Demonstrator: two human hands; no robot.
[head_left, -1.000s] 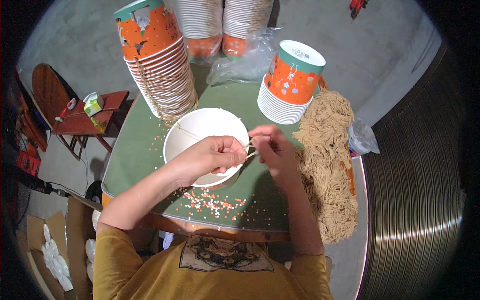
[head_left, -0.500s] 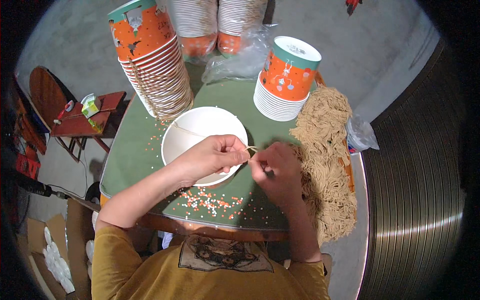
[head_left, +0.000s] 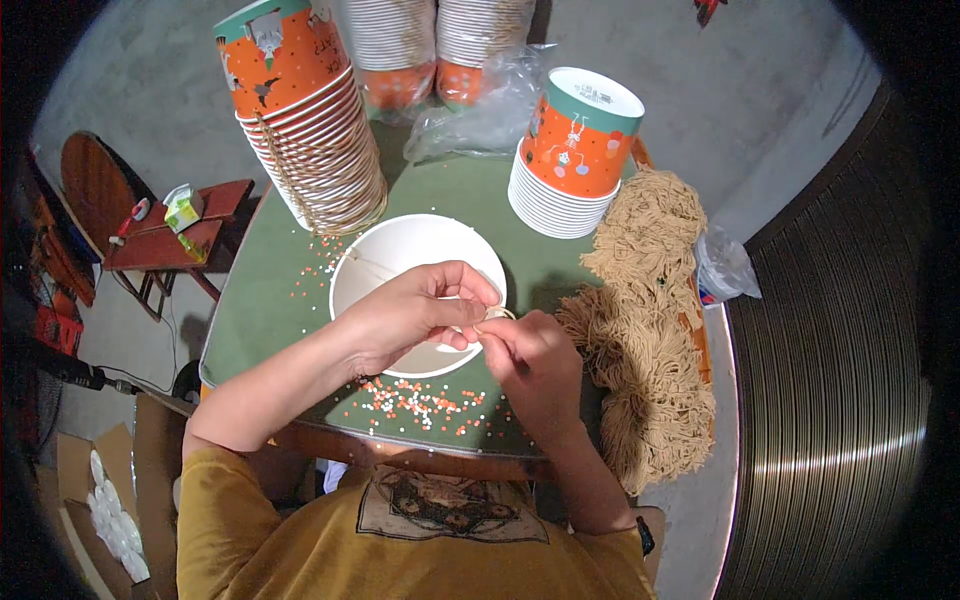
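A white paper bucket (head_left: 425, 240) stands mouth up at the middle of the table, with a thin tan cord (head_left: 372, 264) running from its left inner wall toward my hands. My left hand (head_left: 425, 308) is over the bucket, thumb and fingers pinched on the cord. Close beside it, at the bucket's right rim, my right hand (head_left: 538, 368) pinches the same cord. A small loop of it shows between the fingertips of both hands. Whether there is a knot is too small to tell.
Nested orange buckets with cord handles (head_left: 315, 150) rise at the back left. A shorter upside-down stack (head_left: 575, 150) is back right. Tan cord bundles (head_left: 650, 330) line the right edge. Orange and white dots (head_left: 420, 405) lie in front; a plastic bag (head_left: 470, 120) lies behind.
My right hand has moved left and slightly down to meet my left fingertips, and the cord's loop now shows between them. The bucket has shifted slightly right.
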